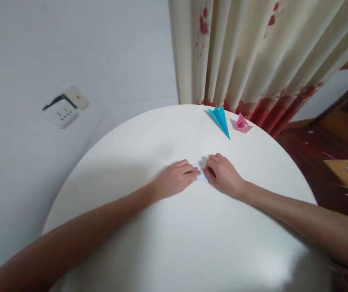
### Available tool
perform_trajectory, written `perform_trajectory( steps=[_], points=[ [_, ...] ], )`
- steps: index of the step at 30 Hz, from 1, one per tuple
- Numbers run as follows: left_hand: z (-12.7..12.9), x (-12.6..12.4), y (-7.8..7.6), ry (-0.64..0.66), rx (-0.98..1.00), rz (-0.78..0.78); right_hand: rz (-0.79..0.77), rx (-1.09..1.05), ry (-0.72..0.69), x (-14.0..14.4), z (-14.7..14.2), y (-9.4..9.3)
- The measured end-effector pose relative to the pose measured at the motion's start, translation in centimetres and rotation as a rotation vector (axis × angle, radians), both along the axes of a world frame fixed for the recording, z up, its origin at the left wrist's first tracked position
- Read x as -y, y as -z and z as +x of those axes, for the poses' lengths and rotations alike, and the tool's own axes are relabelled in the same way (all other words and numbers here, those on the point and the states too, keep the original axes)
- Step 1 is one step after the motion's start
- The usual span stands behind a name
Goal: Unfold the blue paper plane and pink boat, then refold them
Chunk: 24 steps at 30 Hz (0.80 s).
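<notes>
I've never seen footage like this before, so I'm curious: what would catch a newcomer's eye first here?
Probably the bright blue folded piece, near the far edge of the white round table, with the smaller pink folded piece just to its right. Next come the left hand and right hand, close together near mid-picture at a small whitish piece. Behind the table hangs a cream curtain with red patterns.

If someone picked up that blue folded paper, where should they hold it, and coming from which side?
Probably pinch the narrow body of the blue folded paper, just behind its pointed tip, with the right hand coming from the near side. The tip points toward the person, while the flared end lies near the far edge of the table.
</notes>
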State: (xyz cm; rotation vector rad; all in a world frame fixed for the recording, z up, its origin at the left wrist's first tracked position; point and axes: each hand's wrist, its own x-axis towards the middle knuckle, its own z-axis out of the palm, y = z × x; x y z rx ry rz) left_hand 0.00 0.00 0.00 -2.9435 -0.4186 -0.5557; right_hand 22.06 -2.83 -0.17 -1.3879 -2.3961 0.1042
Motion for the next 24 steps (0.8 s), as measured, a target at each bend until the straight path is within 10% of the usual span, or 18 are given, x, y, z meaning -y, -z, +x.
perform_trajectory(
  steps=[24],
  points=[
    [0.8,3.4,-1.4,-0.251,-0.248,0.026,0.017,-0.005,0.084,0.1,0.0,0.0]
  ],
)
